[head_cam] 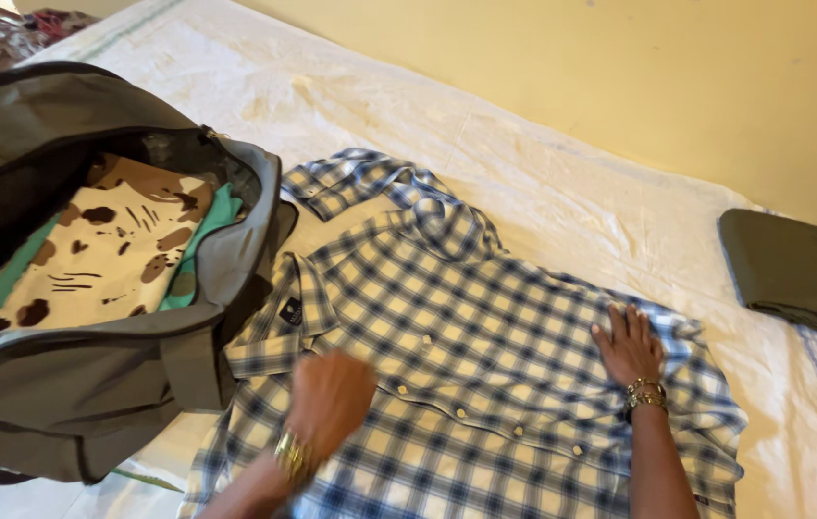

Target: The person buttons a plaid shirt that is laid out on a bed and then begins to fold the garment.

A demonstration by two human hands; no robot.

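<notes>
Plaid shirt (466, 365) lies front-up and spread flat on the bed (562, 183), near the bed's near edge, collar toward the wall (620, 67). One sleeve is folded up by the collar.

Right hand (628, 344): open, palm down, fingers spread flat on the shirt's right side, bangles at the wrist.

Left hand (330, 402): on the shirt's left front near the button placket, motion-blurred. Fingers look curled, but can't tell if it grips fabric. Bangle at the wrist.

Grey duffel bag (91, 384) sits open at the bed's left side, its end touching the shirt's shoulder. Inside: a cream cloth with brown patches (111, 250) on top of a green cloth (221, 216).

Folded olive garment (798, 274) sits at the bed's right edge, well apart from the shirt.
</notes>
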